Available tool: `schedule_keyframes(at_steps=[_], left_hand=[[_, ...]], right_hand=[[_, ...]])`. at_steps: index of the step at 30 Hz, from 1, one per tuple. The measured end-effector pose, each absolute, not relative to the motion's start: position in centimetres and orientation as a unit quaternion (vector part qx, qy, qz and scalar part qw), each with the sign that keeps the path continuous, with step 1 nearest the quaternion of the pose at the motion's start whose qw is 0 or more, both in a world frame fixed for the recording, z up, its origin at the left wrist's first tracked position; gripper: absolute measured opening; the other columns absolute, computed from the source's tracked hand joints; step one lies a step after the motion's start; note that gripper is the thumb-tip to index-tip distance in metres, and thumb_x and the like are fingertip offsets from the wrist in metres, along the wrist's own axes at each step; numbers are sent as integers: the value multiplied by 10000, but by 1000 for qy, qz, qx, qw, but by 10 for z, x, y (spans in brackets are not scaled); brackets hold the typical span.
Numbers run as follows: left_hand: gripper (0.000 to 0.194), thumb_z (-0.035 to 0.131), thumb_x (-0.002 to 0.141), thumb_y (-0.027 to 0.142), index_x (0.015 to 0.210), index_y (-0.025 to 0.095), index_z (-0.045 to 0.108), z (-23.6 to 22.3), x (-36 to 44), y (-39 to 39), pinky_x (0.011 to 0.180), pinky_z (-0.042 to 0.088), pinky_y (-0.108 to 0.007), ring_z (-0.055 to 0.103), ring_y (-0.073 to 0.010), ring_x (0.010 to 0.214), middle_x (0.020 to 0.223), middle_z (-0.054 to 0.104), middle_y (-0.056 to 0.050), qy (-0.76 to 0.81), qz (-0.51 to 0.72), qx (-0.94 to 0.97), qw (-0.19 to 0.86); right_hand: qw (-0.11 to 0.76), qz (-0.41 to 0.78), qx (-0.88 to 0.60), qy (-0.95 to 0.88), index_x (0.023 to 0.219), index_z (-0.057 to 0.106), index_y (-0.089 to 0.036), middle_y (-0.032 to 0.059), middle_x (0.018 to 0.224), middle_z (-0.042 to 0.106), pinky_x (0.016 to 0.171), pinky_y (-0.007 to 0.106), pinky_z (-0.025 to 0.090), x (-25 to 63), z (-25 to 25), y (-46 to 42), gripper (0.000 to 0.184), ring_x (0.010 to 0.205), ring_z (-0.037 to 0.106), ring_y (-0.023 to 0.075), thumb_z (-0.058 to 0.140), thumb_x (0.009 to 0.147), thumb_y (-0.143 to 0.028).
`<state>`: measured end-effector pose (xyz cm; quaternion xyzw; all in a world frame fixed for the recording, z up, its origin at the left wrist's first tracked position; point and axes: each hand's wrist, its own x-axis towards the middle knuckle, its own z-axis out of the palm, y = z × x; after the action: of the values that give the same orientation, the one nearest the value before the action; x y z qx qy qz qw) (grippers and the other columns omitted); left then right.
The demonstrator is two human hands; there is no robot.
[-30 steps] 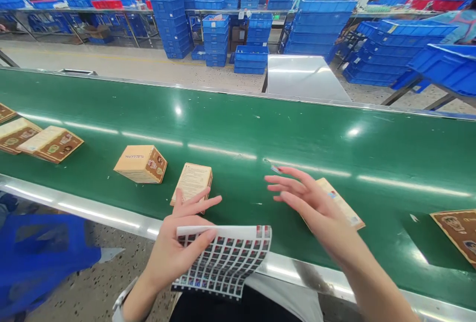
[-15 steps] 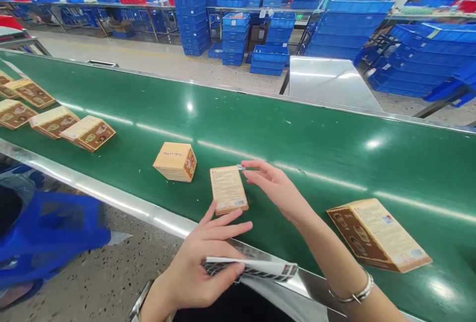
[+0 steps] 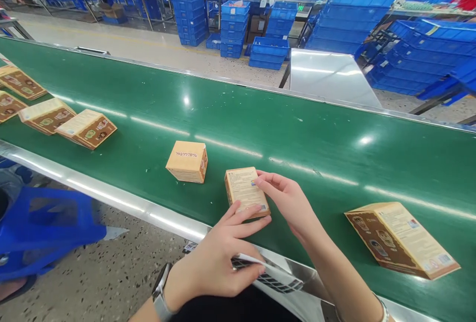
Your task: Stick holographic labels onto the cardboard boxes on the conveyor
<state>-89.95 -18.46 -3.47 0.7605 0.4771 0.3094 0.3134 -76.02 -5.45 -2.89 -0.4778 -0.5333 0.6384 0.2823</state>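
A small cream-and-brown carton (image 3: 243, 188) lies on the green conveyor belt, its printed face up. The fingers of my left hand (image 3: 223, 247) rest on its lower edge, while the thumb and curled fingers below grip a sheet of stickers (image 3: 282, 278), white with a dark grid. My right hand (image 3: 284, 195) is closed at the carton's right edge. Its thumb tip is on a small coloured sticker (image 3: 254, 182) against the printed face. Part of the sticker and the right fingertips are hidden. Just left of this carton stands another carton (image 3: 188, 161).
On the right of the belt (image 3: 297, 143) lies a larger-looking carton (image 3: 401, 240); several more cartons (image 3: 87, 128) sit at the left. A metal rail (image 3: 174, 225) edges the near side. A blue stool (image 3: 55, 232) stands at lower left, and blue crates (image 3: 189, 9) are stacked beyond.
My right hand has brought the sticker from beside the carton onto its upper face. My left hand, sticker sheet and nearby cartons appear further right in view.
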Motion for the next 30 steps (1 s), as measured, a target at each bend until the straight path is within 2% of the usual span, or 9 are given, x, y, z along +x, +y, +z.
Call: schedule_keyframes(at_steps=[5,11,13,15,18,20,22,27,30], left_hand=[[95,705,822,172,814,201,795,-35,-890,-182,1269,128,-410,367,-253,1478,1490,538,-63,465,302,766,325],[108,693,847,195,795,195,787,-35,-880,-178,1270,127,-407,329,-249,1497,1478,558,-51,450,298,773,333],[102,695,842,189,796,188,786,-34,-877,-177,1271,109,-397,325,-249,1498,1480,557,-65,443,299,777,333],[100,693,842,184,811,184,787,-35,-874,-176,1272,90,-386,334,-243,1495,1469,568,-78,436,303,780,331],[105,685,852,196,825,185,786,-36,-870,-175,1274,79,-384,346,-236,1490,1438,599,-79,423,305,785,334],[111,681,855,194,816,187,784,-38,-867,-172,1276,85,-396,339,-239,1494,1447,592,-66,415,304,789,336],[109,685,850,193,799,186,781,-40,-864,-170,1277,106,-410,334,-250,1495,1473,567,-50,407,308,789,340],[161,667,865,208,746,161,764,-41,-863,-172,1263,209,-391,411,-265,1452,1447,586,-66,376,364,769,367],[161,655,878,237,768,181,760,-40,-868,-182,1209,337,-351,566,-236,1332,1319,689,-58,359,395,743,403]], right_hand=[[284,609,-502,-544,691,696,-218,123,1230,705,863,404,510,-752,-29,-56,429,1098,644,328,783,611,-631],[292,560,-517,-577,724,665,-215,136,1274,676,748,419,544,-742,-32,-60,387,943,683,307,707,689,-598],[306,505,-531,-607,742,655,-218,135,1275,670,759,454,548,-739,-34,-64,361,888,689,298,669,726,-578],[325,429,-544,-644,755,648,-221,136,1284,661,811,493,541,-738,-37,-68,329,922,684,307,634,768,-549],[369,337,-552,-668,884,623,-218,157,1321,621,841,498,539,-734,-44,-70,319,1018,660,317,621,804,-527],[390,310,-560,-662,1052,574,-212,171,1320,601,804,473,555,-730,-49,-67,406,1022,657,306,631,811,-534],[397,287,-567,-663,1153,524,-201,177,1267,614,758,461,566,-723,-53,-58,477,978,666,299,621,819,-527],[378,228,-517,-734,1062,598,-198,171,1153,670,747,475,570,-710,-40,-35,324,1007,653,327,500,891,-457],[325,247,-418,-812,1183,596,-221,141,1249,644,893,480,556,-724,-21,-31,322,1163,606,318,555,926,-410]])
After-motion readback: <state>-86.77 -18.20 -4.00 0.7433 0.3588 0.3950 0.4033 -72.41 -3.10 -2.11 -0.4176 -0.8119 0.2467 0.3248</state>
